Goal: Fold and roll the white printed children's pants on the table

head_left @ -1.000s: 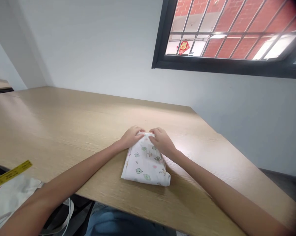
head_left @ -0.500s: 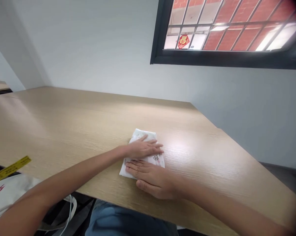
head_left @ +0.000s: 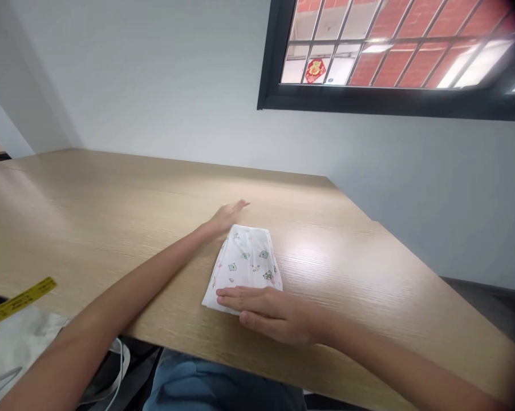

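Left hand [head_left: 228, 217] has come off the folded cloth [head_left: 242, 265] and now lies on the table top beyond it. So what's the head camera showing of the cloth?

White fabric, dotted with small teal and green cat faces and tiny orange and pink specks. It's folded into a flat, layered bundle, narrower at the far end and wider at the near end, with stacked edges showing down its left side.

Where's it sitting?

Flat on the pale wood-grain table [head_left: 112, 194], near the front edge, about mid-view.

And the grip?

Neither hand is clenched or grasping anything. The left one is relaxed and open, fingers extended, just beside the cloth's far left corner, and I can't tell whether it touches the cloth. The right hand [head_left: 274, 315] lies open and flat across the cloth's near end, its fingers pointing left, and it isn't pinching the fabric.

Anything else around?

A yellow ruler [head_left: 20, 302] lies across a white tote bag [head_left: 13, 359] at lower left, below the table edge. The person's jeans [head_left: 223, 385] show at the bottom, and a dark-framed window [head_left: 394, 51] sits high on the wall.
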Tool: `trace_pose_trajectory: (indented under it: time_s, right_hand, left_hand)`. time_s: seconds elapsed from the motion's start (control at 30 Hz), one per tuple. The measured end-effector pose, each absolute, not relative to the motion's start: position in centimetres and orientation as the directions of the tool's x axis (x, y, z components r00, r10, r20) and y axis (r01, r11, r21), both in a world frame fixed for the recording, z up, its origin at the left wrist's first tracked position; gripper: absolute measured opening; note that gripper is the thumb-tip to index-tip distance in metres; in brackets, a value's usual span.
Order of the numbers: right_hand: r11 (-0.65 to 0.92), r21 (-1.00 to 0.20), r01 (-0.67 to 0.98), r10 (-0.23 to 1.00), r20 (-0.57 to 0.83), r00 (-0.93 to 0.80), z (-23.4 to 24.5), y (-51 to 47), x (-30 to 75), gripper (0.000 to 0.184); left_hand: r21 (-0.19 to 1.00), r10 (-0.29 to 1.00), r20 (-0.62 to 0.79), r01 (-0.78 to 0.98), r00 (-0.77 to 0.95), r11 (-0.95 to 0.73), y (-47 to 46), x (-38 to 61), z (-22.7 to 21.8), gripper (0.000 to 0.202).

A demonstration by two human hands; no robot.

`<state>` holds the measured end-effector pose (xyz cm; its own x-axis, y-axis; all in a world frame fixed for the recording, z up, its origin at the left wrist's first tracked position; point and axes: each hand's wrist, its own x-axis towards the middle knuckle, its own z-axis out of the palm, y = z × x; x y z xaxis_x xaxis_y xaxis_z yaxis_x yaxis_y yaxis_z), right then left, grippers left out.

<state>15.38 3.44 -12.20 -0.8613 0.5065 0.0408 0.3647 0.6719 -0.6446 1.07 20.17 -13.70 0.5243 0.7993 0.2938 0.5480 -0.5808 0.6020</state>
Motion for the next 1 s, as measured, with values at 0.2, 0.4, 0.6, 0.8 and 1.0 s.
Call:
trace_pose_trajectory:
  time_s: [0.2,0.4,0.6,0.8,1.0]
  right_hand:
    - [0.774,-0.286,0.565,0.631,0.277,-0.725,-13.2,5.7,17.0,0.026]
    - [0.772,-0.23,0.593,0.633,0.187,-0.751,-13.9,2.9,17.9,0.047]
    - [0.743,-0.355,0.567,0.626,0.072,-0.776,-14.2,-0.7,18.9,0.089]
    - [0.561,-0.623,0.546,0.735,0.071,-0.674,-12.6,1.5,19.5,0.044]
    - [-0.032,-0.965,0.261,0.958,-0.105,-0.268,-14.0,6.1,18.7,0.033]
  left_hand:
    - [0.566,0.694,0.244,0.482,0.677,-0.669,11.7,-4.2,-13.3,0.034]
    - [0.442,0.55,0.121,0.451,0.826,-0.775,4.3,-6.8,-14.8,0.079]
    - [0.466,0.485,0.13,0.378,0.865,-0.8,2.0,-7.6,-15.5,0.065]
    - [0.799,0.725,0.125,0.364,0.677,-0.478,5.0,-6.3,-14.5,0.026]
    - [0.784,0.88,0.082,0.514,0.468,-0.347,10.2,-3.3,-15.1,0.044]
